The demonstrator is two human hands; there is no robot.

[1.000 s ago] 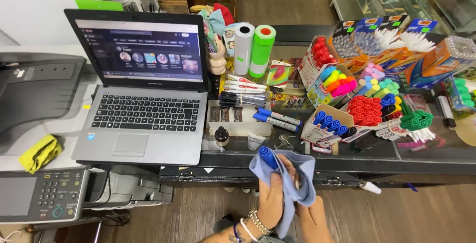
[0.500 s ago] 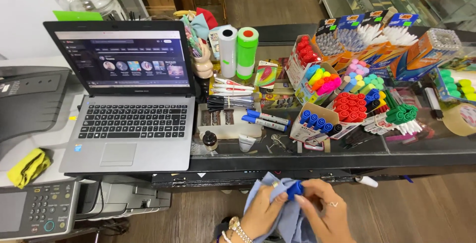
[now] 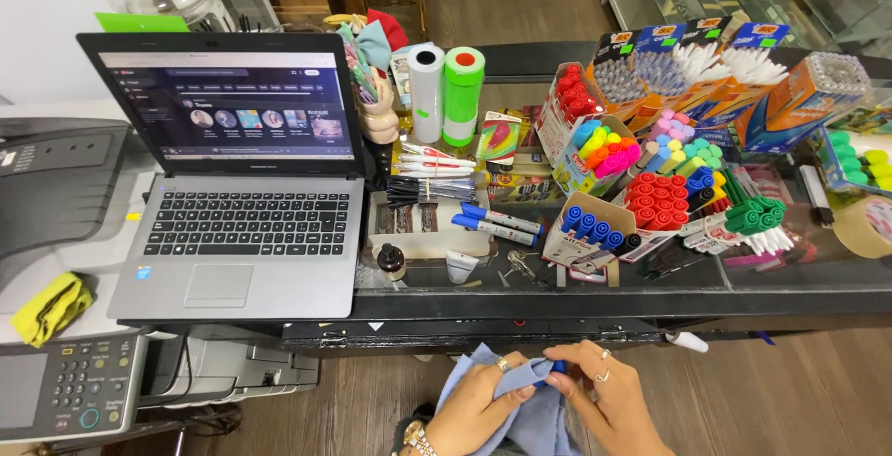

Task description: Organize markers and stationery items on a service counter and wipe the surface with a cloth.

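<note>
Both hands are low in the head view, in front of the black counter edge [image 3: 520, 305]. My left hand [image 3: 478, 403] grips a light blue cloth [image 3: 534, 419] wrapped around a blue marker [image 3: 557, 367]. Only the marker's blue tip shows; the cloth hides its body. My right hand [image 3: 604, 400] pinches that tip and the cloth from the right. Rings are on both hands and a bracelet on the left wrist.
On the counter stand an open laptop [image 3: 242, 224], boxes of blue [image 3: 590, 228], red [image 3: 660, 200] and green markers [image 3: 757, 214], white [image 3: 427, 92] and green paper rolls [image 3: 462, 93]. A printer [image 3: 56, 391] with a yellow cloth [image 3: 51, 307] sits at the left.
My hands and the cloth-wrapped marker have dropped from the counter edge toward my body. The blue cap that was plainly visible is now mostly covered by the cloth.
</note>
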